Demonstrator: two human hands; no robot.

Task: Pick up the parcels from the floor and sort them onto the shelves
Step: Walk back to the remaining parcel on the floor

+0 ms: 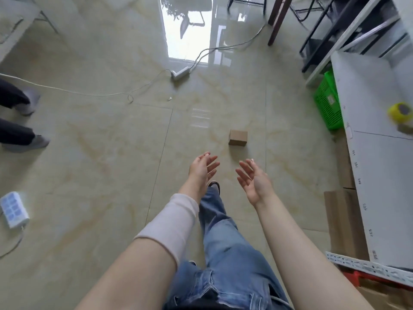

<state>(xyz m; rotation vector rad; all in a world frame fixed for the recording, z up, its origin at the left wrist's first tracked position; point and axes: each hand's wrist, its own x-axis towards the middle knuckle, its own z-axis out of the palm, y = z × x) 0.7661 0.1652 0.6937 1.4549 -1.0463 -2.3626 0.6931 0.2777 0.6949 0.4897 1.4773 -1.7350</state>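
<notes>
A small brown cardboard parcel lies alone on the glossy tiled floor, just ahead of both hands. My left hand is stretched forward, fingers spread, palm facing right, holding nothing. My right hand is held out beside it, palm up and fingers apart, also holding nothing. The parcel is a short way beyond the fingertips, closer to the right hand. A white shelf unit stands along the right edge, with flat cardboard boxes on a lower level beneath it.
A yellow tape roll sits on the white shelf. A green plastic basket stands beside it. A power strip and cables cross the floor ahead; another strip lies left. Another person's feet stand at the left edge.
</notes>
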